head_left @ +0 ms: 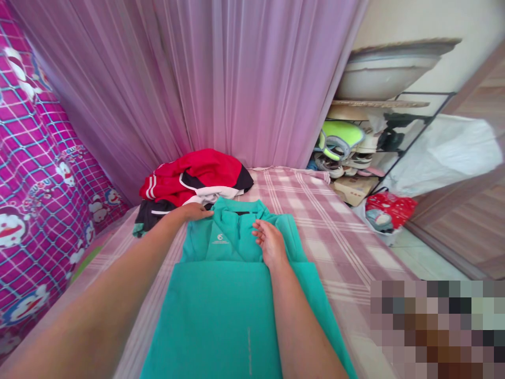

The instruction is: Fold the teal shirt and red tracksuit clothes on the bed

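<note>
A teal zip-neck shirt (246, 250) lies front up on the bed, its collar toward the curtain and a small white logo on the chest. Over its lower part runs a flat teal layer of cloth (221, 310) with a straight upper edge; I cannot tell whether it is the same garment. My left hand (195, 210) is at the shirt's left shoulder beside the collar, fingertips closed on the fabric. Above the right chest, near the zip, my right hand (270, 242) is open, its fingers loosely bent and apart, with nothing visible in them.
Behind the shirt is a heap of red, black and white clothes (205, 173) on the checked bedsheet (315, 237). A purple curtain (236, 84) hangs at the back, a patterned pink cloth (35, 173) at the left. Shoes fill a rack (418, 137) at the right. The lower right corner is pixelated.
</note>
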`<state>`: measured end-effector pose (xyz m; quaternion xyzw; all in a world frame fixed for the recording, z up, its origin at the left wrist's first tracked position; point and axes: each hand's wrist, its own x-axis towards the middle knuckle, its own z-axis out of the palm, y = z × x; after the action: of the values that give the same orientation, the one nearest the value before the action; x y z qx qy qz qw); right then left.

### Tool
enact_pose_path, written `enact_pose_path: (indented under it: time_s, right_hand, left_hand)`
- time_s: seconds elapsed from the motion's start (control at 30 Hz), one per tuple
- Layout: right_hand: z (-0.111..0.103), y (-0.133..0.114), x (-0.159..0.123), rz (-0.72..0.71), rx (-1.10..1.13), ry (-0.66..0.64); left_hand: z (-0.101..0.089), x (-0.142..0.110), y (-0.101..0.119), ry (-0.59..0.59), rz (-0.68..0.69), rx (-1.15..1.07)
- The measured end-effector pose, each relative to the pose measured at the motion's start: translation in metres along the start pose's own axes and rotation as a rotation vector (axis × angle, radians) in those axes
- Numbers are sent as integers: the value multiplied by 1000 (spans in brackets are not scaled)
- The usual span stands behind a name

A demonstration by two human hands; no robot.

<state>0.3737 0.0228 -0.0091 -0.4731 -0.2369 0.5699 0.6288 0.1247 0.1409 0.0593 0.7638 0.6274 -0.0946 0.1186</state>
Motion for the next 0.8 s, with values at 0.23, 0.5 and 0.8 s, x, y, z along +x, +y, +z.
enact_pose_path:
  time_s: [0.23,0.5,0.8]
  right_hand:
    - [3,0,-3,-29,-1,24]
    - [1,-2,-2,25,23,-1]
    - [4,-3,-5,14,26,14]
  left_hand:
    - [-1,7,1,26,7,44]
    - [1,-14,18,216,51,21]
    - [-19,-49,7,-146,333,-592]
